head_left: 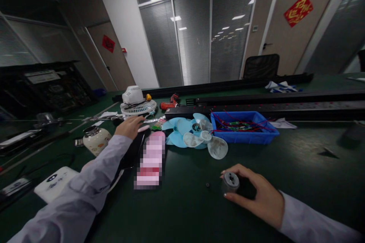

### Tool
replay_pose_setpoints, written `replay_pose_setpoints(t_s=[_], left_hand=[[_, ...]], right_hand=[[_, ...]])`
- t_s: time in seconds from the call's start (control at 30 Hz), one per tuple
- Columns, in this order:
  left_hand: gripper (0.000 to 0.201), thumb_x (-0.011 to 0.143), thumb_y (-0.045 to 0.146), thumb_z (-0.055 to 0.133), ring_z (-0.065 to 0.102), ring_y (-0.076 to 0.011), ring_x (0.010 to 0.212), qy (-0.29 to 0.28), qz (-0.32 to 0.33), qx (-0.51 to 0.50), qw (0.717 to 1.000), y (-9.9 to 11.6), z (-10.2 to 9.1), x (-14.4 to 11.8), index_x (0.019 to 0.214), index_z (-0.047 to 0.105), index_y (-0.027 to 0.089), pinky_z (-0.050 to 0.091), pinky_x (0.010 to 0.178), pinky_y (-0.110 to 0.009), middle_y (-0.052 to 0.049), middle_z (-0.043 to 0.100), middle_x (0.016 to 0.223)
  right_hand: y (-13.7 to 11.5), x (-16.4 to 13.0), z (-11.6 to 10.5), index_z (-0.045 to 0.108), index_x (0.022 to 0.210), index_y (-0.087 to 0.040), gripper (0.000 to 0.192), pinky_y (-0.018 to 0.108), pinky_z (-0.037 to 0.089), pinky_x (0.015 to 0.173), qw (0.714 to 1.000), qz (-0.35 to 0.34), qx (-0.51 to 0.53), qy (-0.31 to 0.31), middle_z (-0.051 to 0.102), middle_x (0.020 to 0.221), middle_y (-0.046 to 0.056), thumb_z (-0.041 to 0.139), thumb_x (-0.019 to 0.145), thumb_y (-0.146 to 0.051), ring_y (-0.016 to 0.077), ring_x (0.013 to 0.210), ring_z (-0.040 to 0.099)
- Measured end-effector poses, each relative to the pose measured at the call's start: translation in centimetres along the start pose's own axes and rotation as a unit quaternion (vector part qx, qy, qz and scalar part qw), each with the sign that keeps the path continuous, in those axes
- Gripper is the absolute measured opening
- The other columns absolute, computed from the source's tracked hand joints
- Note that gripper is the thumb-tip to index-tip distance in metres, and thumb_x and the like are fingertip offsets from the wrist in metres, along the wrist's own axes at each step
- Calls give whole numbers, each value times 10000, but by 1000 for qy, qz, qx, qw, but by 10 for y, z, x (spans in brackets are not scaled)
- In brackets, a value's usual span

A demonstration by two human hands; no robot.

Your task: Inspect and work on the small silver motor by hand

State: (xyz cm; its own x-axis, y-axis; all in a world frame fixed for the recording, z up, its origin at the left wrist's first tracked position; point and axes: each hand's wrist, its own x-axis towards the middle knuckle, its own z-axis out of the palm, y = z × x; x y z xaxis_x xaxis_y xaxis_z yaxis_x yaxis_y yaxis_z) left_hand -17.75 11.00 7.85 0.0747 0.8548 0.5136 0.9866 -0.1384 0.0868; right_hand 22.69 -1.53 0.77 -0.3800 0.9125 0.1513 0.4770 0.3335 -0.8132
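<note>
right hand: my right hand [258,193] curls around a small motor [230,182], thumb and fingers closed on its round sides, its face turned up, resting on the green table [299,167] near the near edge.
left hand: my left hand [131,126] reaches far out toward the left side, fingers spread flat and loose over dark parts and a pink handle [143,128]; whether it grips anything i cannot tell.
motor, handling: i judge it dense and heavy for its size, rigid metal, smooth enough to slip; best held around the cylinder, not by the face.
close by: a tiny dark screw [207,185] lies just left of the motor, apart from it.
middle: blue fan blades [179,131] and clear fan blades [212,144] lie overlapped, thin plastic.
further: a blue bin [245,136] of red wires sits just beside the blades; white fan housing [137,102], a red drill [171,103] and black rails [285,102] lie toward the far edge.
left edge: a cream jar [95,139] and a white box [55,182].
</note>
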Motion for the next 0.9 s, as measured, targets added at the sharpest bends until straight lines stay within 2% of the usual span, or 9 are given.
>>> replay_pose_setpoints(t_s=[0.07, 0.13, 0.23, 0.3, 0.4, 0.47, 0.6, 0.77, 0.9], left_hand=[[307, 924, 240, 392, 496, -249, 1225, 59, 10, -12, 998, 42, -26, -12, 1175, 562, 193, 382, 1051, -394, -64, 564, 1297], [310, 916, 307, 420, 542, -237, 1177, 135, 54, -85, 986, 95, -42, -40, 1197, 530, 236, 429, 1017, -397, -32, 575, 1283], [416, 856, 345, 556, 524, -218, 1208, 38, 199, -206, 957, 164, -32, -98, 1258, 468, 288, 463, 1005, -376, -29, 609, 1250], [533, 840, 339, 580, 501, -245, 1240, -20, 229, -228, 946, 186, -7, -132, 1334, 395, 260, 502, 962, -408, -70, 598, 1277], [503, 875, 386, 532, 562, -282, 1177, -30, 217, -230, 948, 188, 32, -155, 1344, 402, 259, 544, 885, -464, -98, 629, 1240], [428, 891, 371, 514, 570, -281, 1172, -32, 239, -227, 943, 183, 43, -155, 1308, 456, 294, 550, 870, -474, -80, 647, 1219], [285, 895, 313, 521, 608, -277, 1119, -40, 277, -209, 937, 182, 38, -145, 1168, 589, 360, 566, 796, -480, -28, 720, 1079], [250, 897, 220, 497, 690, -252, 904, -20, 286, -242, 927, 180, 34, -138, 1044, 663, 337, 581, 658, -419, 0, 758, 947], [220, 869, 182, 563, 684, -184, 753, 8, 212, -333, 919, 187, 28, -133, 1032, 668, 287, 565, 624, -317, -7, 753, 842]], right_hand=[[0, 0, 0, 625, 973, -227, 289, 449, 469, 892, 1000, 2, -2, 0, 683, 1009, 50, 698, 730, -364, 258, 957, 614], [0, 0, 0, 621, 972, -227, 296, 442, 472, 889, 1000, 1, -8, 1, 683, 1015, 48, 703, 725, -367, 257, 955, 615], [0, 1, -1, 616, 978, -225, 291, 423, 476, 871, 1000, -7, -13, -4, 683, 1007, 46, 701, 729, -350, 252, 942, 616], [0, 1, -1, 614, 987, -222, 291, 413, 474, 859, 1000, -13, -15, -5, 683, 1001, 42, 705, 731, -328, 249, 936, 616], [0, 1, -1, 614, 992, -219, 304, 403, 473, 841, 1000, -23, -18, 0, 686, 987, 36, 721, 723, -311, 243, 924, 617], [0, 1, 0, 614, 984, -216, 306, 393, 472, 829, 999, -31, -19, 7, 690, 971, 33, 730, 718, -312, 236, 906, 621], [0, 0, 0, 614, 969, -206, 321, 375, 472, 800, 999, -40, -19, 19, 691, 941, 25, 754, 698, -308, 225, 877, 624], [2, 0, 0, 614, 974, -202, 345, 371, 460, 785, 998, -48, -19, 22, 691, 924, 20, 771, 683, -301, 215, 853, 626], [1, 0, 0, 617, 974, -204, 353, 370, 454, 776, 998, -48, -17, 26, 691, 923, 19, 779, 675, -296, 215, 855, 625]])
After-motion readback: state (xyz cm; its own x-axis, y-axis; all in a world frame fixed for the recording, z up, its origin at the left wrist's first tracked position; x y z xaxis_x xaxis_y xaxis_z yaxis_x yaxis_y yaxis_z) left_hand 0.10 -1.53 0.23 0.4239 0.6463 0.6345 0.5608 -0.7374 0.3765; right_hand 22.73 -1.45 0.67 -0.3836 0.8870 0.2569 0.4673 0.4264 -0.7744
